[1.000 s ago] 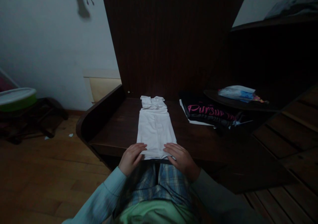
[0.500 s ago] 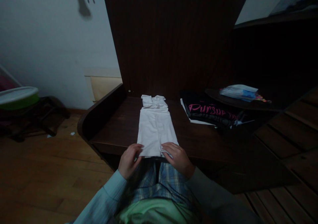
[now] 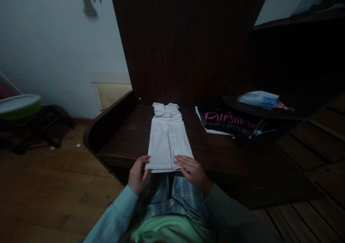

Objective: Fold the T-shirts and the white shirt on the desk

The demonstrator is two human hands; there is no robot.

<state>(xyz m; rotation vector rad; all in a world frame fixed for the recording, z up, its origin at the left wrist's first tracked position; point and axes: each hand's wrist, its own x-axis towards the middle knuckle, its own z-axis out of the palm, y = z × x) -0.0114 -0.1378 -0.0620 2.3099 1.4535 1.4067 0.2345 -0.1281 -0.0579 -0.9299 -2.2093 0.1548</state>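
A white folded garment lies in a long narrow strip on the dark wooden bench, its far end bunched up in small folds. My left hand pinches its near left corner between thumb and fingers. Over the near right part my right hand rests its fingers on top, with the thumb at the near edge, so the cloth sits between them. What kind of garment it is cannot be made out.
A folded black garment with pink lettering lies at right on the bench. Above it, a small shelf carries a plastic packet. A raised side panel bounds the bench at left. A green-sided tub stands on a dark stool.
My left hand has shifted slightly left, drawing the garment's near left corner outward and flatter. The fingers of my right hand now lie flatter on the cloth.
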